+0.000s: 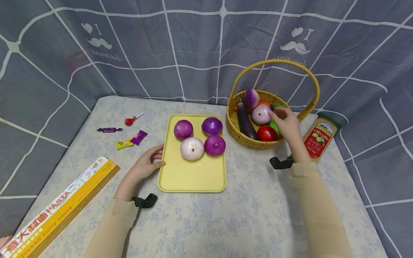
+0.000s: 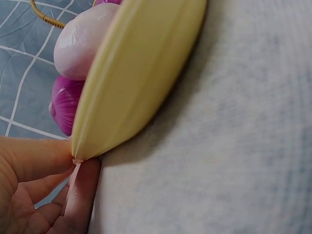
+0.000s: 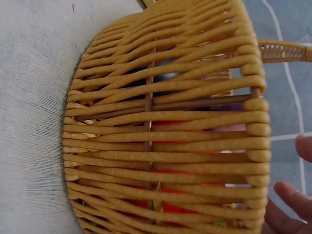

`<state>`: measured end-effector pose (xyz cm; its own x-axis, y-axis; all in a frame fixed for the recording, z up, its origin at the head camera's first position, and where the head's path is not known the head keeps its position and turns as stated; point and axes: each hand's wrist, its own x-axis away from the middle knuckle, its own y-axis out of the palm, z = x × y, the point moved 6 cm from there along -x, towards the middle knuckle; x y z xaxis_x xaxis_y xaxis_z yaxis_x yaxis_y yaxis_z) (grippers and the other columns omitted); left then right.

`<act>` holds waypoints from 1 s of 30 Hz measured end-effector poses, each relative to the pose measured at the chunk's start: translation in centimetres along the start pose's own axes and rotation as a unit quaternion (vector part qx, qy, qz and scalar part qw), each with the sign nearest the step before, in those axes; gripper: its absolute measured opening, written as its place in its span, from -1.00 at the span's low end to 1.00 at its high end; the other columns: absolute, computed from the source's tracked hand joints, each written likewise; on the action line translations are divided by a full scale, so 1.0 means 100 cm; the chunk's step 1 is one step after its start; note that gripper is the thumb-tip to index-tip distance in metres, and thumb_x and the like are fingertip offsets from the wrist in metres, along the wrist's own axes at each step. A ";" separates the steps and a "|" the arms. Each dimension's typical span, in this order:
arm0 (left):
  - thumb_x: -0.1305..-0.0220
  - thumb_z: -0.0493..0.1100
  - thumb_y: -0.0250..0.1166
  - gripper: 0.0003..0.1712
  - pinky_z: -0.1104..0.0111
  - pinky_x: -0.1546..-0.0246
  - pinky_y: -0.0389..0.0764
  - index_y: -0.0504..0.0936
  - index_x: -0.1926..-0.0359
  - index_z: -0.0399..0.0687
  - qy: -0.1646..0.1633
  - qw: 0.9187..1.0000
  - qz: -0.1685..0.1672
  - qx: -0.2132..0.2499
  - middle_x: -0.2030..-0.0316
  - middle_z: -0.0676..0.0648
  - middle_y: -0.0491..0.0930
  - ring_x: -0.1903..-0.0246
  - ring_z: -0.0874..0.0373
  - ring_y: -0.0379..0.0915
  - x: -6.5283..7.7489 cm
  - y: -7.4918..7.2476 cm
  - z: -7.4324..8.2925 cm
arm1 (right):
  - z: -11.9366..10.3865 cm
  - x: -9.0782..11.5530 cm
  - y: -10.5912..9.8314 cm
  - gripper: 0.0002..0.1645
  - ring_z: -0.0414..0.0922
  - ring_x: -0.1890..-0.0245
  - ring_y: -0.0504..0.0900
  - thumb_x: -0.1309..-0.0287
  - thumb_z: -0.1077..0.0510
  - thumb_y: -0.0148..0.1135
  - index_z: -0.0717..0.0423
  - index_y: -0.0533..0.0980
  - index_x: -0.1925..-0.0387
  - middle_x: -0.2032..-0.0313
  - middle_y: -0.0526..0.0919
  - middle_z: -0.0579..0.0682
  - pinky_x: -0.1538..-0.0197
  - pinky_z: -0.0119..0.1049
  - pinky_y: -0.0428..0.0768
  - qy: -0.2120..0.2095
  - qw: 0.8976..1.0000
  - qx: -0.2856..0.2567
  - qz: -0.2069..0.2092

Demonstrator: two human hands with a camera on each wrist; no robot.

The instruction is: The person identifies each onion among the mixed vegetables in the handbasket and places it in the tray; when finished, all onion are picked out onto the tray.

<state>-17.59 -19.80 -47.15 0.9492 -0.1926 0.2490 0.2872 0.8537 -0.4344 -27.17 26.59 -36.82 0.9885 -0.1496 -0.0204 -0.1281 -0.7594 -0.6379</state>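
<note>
My left hand (image 1: 146,165) grips the left edge of a yellow tray (image 1: 193,179), thumb and fingers at its rim. In the tray lie a white onion (image 1: 192,148) and several purple ones, among them a ridged purple onion (image 1: 183,129). My right hand (image 1: 286,123) reaches over the rim of a wicker basket (image 1: 251,143), its thumb and fingers apart beside a pale purple onion (image 1: 260,114). Around that onion are an eggplant (image 1: 246,122), a red tomato (image 1: 267,133) and a purple-white vegetable (image 1: 251,98). In the right wrist view, the fingertips (image 3: 290,195) show beyond the basket rim.
The basket's tall handle (image 1: 274,61) arches over it. An Olivoila bottle (image 1: 319,138) lies to its right. At the left are a pasta box (image 1: 61,208), a red lollipop (image 1: 129,121) and wrapped candies (image 1: 139,137). A grey-blue checked curtain (image 1: 200,43) stands behind.
</note>
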 end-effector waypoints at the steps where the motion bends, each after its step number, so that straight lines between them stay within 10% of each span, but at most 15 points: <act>1: -0.37 -0.28 0.21 -0.22 -0.05 -0.33 0.26 0.08 -0.51 -0.21 -0.001 1.000 0.000 -0.001 -0.23 -0.31 0.36 -0.19 -0.17 0.35 0.000 0.000 0.000 | 0.001 -0.003 0.002 -0.23 0.19 -0.30 0.41 -0.34 -0.19 0.12 0.29 0.33 -0.33 -0.26 0.44 0.31 -0.36 0.08 0.36 0.002 1.000 0.003 -0.009; 30: -0.37 -0.27 0.20 -0.23 -0.04 -0.32 0.27 0.09 -0.52 -0.18 -0.006 1.000 -0.001 -0.003 -0.22 -0.28 0.37 -0.19 -0.16 0.35 0.000 0.000 -0.002 | 0.012 -0.037 0.046 -0.04 0.27 -0.31 0.32 -0.24 -0.01 0.28 0.37 0.05 -0.45 -0.33 0.29 0.40 -0.41 0.12 0.28 0.033 0.997 0.060 -0.044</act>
<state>-17.58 -19.87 -47.36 0.9472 -0.1873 0.2604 0.2889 0.8509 -0.4387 -31.28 24.44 -40.59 0.9875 -0.1312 0.0878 -0.0275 -0.6907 -0.7226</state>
